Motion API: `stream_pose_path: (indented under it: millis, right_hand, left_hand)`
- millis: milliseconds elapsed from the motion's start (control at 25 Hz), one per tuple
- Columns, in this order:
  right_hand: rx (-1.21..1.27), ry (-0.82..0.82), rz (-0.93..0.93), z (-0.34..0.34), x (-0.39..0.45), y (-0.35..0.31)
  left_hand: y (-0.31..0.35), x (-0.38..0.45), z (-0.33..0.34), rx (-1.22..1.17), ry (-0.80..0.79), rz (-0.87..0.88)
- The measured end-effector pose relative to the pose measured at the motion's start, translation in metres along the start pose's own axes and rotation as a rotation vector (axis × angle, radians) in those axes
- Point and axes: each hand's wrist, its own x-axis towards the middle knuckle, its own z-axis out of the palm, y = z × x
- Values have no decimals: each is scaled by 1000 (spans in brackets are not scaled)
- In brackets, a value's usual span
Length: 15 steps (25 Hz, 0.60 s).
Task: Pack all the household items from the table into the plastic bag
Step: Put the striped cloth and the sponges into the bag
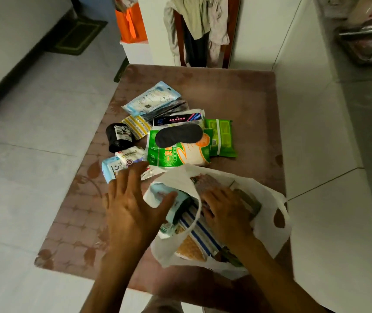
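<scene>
Not much can actually be read here. On the green glove packet (179,152), big yellow Chinese characters are printed next to a hand drawing; "一次" can be made out at the start, the rest is too blurred. A barcode-type mark is seen on the smaller green packet (222,137), digits unreadable. A row of pink marks is carried on the dark packet (179,118), not legible. A white label with a panda picture is stuck on the black bag roll (119,137), its text too small. Red print on the white tissue pack (130,156) can't be deciphered either.
</scene>
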Motion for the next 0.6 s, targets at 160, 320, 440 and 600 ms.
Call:
stream_pose_path:
  millis: [160, 320, 440, 600]
  right_hand:
    - [10, -128, 99, 4, -2, 4]
    - [-48, -577, 31, -7, 10, -8]
    - [136, -757, 14, -15, 19, -19]
    - [559, -427, 153, -44, 49, -2]
  left_hand:
    - [-13, 2, -4, -200, -326, 155]
    - [2, -7, 8, -265, -461, 267]
    - [1, -5, 26, -338, -320, 230]
    - [-3, 32, 25, -367, -205, 175]
